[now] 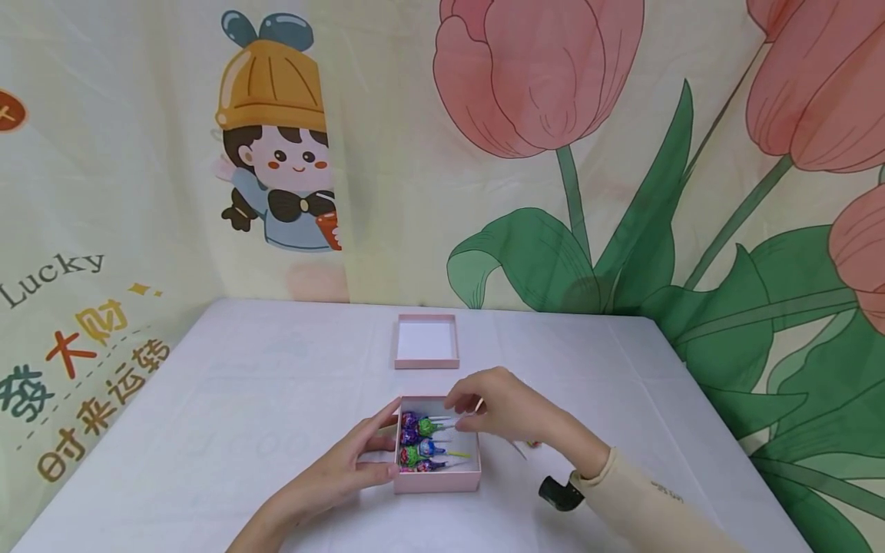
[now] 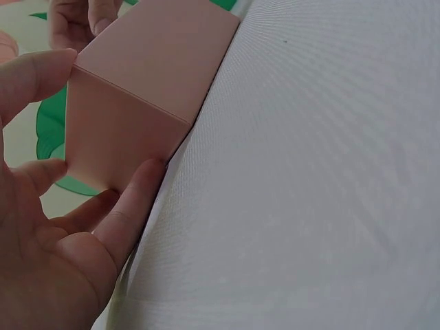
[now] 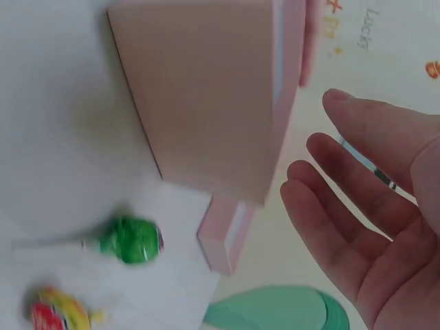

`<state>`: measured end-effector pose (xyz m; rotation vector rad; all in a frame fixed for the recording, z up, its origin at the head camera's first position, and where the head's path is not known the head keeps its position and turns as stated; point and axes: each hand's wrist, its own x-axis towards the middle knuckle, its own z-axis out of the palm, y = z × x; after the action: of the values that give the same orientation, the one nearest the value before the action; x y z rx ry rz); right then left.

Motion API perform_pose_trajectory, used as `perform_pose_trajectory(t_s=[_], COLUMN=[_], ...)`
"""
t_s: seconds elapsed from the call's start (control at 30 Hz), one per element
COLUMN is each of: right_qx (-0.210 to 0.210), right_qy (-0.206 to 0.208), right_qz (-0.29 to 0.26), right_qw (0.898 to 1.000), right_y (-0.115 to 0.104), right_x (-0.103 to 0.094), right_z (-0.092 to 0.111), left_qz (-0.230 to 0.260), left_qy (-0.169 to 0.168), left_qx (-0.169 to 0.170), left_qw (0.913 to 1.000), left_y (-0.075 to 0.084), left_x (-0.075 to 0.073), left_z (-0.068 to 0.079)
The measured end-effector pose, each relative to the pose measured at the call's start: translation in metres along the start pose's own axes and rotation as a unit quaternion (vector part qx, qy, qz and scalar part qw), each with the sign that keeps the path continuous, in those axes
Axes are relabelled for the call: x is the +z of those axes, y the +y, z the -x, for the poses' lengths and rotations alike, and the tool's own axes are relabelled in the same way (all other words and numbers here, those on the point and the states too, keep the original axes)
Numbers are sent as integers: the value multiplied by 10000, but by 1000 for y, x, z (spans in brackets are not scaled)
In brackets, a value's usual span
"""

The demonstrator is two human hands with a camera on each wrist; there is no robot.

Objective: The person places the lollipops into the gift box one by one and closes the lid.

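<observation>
A pink open-topped box [image 1: 437, 482] stands on the white table, with several wrapped lollipops [image 1: 409, 436] lying in it, heads to the left and sticks to the right. My left hand [image 1: 356, 455] rests its fingertips against the box's left wall, as the left wrist view also shows. Over the box's right rim hovers my right hand [image 1: 508, 407], fingers loosely bent and holding nothing in the right wrist view. Outside the box on the right, a green lollipop [image 3: 136, 239] and a red-and-yellow lollipop [image 3: 60, 313] lie on the table, mostly hidden by my right arm in the head view.
A shallow pink box lid [image 1: 426, 363] lies on the table behind the box. A black object [image 1: 560, 493] sits at my right wrist. Behind the table hangs a printed cloth [image 1: 387, 153] with tulips and a cartoon figure.
</observation>
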<state>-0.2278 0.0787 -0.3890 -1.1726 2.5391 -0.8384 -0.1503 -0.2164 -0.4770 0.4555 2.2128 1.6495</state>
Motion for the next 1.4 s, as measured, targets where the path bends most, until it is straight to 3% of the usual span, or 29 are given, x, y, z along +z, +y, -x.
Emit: perform_pose_trajectory(t_s=[0.17,0.37,0.67,0.9,1.4], right_qx=[19,155,528,837,793], right_qy=[171,83,-392,-460,-329], right_qz=[134,314,318,438,802], right_qw=[9998,9994,9973,9945,9931], right_y=[13,39,83,105,129], right_x=[-25,-37,-36,-34,-31], right_z=[10,17,31,41,69], left_qz=[-45,-29,146,137,86], left_qy=[0,-32,-90,-60,-62], left_qx=[13,30,101,129,118], left_qw=[10000,10000,9998,9998,9999], left_y=[1,-2,-5,-6,-4], left_x=[-1,0,0,0,-1], left_z=[0,0,0,0,0])
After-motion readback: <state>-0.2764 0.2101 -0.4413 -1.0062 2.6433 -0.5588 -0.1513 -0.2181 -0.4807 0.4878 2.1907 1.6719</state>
